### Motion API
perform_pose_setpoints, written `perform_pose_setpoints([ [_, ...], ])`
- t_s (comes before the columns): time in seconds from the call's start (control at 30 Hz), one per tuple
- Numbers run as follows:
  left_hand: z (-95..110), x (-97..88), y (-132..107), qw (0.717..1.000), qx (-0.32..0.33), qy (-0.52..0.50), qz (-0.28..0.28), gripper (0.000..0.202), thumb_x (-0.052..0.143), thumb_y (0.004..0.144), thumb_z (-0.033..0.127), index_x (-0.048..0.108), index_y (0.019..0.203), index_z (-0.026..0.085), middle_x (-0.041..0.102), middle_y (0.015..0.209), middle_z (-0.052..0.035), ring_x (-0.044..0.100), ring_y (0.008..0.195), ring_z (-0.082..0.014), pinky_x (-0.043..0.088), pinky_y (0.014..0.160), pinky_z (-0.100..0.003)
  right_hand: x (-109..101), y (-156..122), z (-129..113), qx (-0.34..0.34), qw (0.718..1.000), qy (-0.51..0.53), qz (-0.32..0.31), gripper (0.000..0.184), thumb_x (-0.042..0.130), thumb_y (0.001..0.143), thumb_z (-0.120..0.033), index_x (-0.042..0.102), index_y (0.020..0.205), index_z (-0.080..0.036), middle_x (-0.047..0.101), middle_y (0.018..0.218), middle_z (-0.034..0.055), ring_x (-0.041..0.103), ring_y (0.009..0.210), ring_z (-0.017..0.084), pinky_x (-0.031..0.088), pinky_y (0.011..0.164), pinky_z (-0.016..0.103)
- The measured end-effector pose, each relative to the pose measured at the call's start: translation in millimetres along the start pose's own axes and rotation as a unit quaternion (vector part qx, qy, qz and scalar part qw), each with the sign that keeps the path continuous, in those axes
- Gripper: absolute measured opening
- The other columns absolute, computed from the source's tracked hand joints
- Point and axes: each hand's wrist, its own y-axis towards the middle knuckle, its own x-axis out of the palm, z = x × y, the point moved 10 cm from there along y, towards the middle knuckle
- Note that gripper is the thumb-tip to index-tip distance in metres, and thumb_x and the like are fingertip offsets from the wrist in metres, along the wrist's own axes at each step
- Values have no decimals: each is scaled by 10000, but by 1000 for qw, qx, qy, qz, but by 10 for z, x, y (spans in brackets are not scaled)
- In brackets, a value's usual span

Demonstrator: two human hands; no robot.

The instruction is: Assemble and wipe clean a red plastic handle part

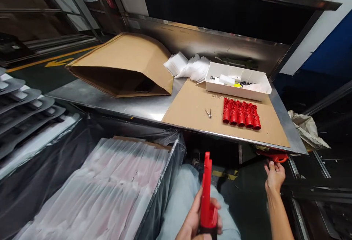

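Observation:
My left hand [194, 214] is closed around a long red plastic part [206, 188] with a black lower end, held upright over my lap. Out to the right, my right hand [275, 177] has its fingers pinched at a red piece with a looped end [279, 157], just below the table edge; its far side is hidden in shadow. On the cardboard sheet [189, 108] several red plastic parts [241, 113] lie side by side in a row. Left of them is a small metal item [209, 113], too small to name.
A white tray [236, 91] of small items stands behind the red parts, beside white sheets [189, 66]. An open cardboard box [123, 64] lies on the metal table [132, 106]. At lower left, a black-lined bin [165, 181] holds wrapped pieces [110, 185]. Crumpled paper [309, 131] hangs at right.

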Motion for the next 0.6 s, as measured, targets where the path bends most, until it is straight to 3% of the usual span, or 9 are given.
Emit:
perform_pose_setpoints([
  [0.13,-183,-212,57,997,-8,39,58,818,727,808,411,307,1508,363,586,1097,-76,614,734,-166,485,651,-305,-84,-133,-36,32,998,-29,-52,252,698,853,-271,605,1055,-155,626,1039,30,637,886,158,573,744,328],
  [0.23,-121,-106,31,998,13,52,23,908,790,739,442,298,1501,404,557,1157,-55,608,817,-176,495,731,-307,21,-409,-121,75,986,-50,-141,435,824,672,-403,641,985,-162,649,1020,26,659,951,190,580,797,328],
  [0.33,-10,22,-37,995,17,94,11,919,752,779,451,217,1525,403,526,1260,-58,587,938,-195,469,866,-332,211,-925,-159,134,955,-78,-252,556,866,580,-496,678,989,-170,688,1043,58,665,1038,240,581,833,320],
  [0.47,45,11,-69,985,3,164,50,987,716,813,485,93,1560,317,512,1354,-114,578,1073,-244,420,986,-377,456,-1869,-126,223,881,-99,-404,463,822,677,-527,720,956,-172,718,1014,97,689,989,244,582,740,287],
  [0.6,101,-173,-61,970,14,211,122,1068,802,739,420,134,1560,286,478,1448,-128,503,1281,-307,403,1055,-387,602,-2893,-76,336,763,-51,-550,588,757,607,-721,734,852,-187,720,793,79,697,710,189,475,503,213],
])
